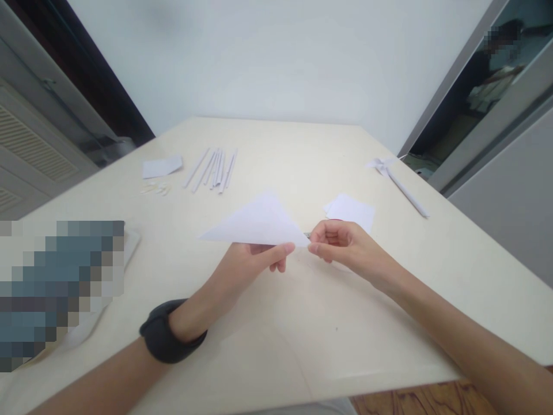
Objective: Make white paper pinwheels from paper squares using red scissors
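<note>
Black wristband circles the left wrist; left hand pinches a folded white paper triangle, right hand pinching its right tip above the table.

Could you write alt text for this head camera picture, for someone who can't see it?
Over a cream table, a left hand holds a white paper triangle while the right hand pinches its right tip. Beyond lie rolled paper sticks and a paper pinwheel.
</note>
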The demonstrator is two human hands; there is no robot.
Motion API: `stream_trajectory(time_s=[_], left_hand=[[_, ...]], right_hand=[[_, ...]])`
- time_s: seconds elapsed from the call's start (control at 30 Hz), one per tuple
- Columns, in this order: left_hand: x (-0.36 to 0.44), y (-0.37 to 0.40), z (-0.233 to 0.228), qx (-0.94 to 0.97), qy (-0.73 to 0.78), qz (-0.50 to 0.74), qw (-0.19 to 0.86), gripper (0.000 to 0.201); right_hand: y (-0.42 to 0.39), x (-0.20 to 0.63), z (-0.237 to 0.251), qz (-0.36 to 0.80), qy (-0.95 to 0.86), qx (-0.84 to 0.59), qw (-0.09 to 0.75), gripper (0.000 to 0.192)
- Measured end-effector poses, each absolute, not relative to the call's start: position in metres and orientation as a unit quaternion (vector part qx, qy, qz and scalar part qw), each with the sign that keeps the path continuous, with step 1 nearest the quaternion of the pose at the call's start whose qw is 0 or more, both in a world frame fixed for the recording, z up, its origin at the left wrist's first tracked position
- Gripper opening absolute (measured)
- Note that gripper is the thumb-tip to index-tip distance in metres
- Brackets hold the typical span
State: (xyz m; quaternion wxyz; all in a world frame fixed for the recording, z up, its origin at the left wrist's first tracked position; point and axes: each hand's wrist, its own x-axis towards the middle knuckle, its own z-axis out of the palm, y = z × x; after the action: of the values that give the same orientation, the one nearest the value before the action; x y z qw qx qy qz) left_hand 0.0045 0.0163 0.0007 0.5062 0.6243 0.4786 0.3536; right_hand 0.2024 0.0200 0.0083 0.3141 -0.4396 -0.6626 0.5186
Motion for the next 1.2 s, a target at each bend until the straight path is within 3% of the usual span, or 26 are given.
stream_trajectory(time_s=[0.3, 0.37, 0.53, 0.6, 0.77, 0.97, 1.2], left_hand=[[0.006, 0.016, 0.001, 0.628, 0.497, 0.324, 0.505, 0.029], [0.004, 0.017, 0.001, 0.63, 0.494, 0.332, 0.499, 0.028], [0.0, 0.018, 0.004, 0.628, 0.483, 0.352, 0.499, 0.029], [0.0, 0.018, 0.005, 0.628, 0.478, 0.352, 0.503, 0.029], [0.0, 0.017, 0.004, 0.622, 0.45, 0.36, 0.53, 0.032], [-0.002, 0.017, 0.001, 0.597, 0.42, 0.39, 0.562, 0.023], [-0.002, 0.013, 0.001, 0.595, 0.421, 0.365, 0.58, 0.027]], right_hand=[[0.022, 0.205, 0.01, 0.526, -0.672, -0.428, 0.297, 0.017], [0.025, 0.215, 0.016, 0.484, -0.705, -0.444, 0.268, 0.018], [0.034, 0.242, 0.017, 0.239, -0.797, -0.524, 0.183, 0.022], [0.034, 0.244, 0.011, 0.23, -0.812, -0.521, 0.127, 0.032], [0.031, 0.237, 0.002, 0.204, -0.82, -0.527, 0.094, 0.043], [0.033, 0.231, 0.0, 0.172, -0.824, -0.532, 0.094, 0.03], [0.035, 0.226, -0.006, 0.142, -0.827, -0.535, 0.098, 0.018]])
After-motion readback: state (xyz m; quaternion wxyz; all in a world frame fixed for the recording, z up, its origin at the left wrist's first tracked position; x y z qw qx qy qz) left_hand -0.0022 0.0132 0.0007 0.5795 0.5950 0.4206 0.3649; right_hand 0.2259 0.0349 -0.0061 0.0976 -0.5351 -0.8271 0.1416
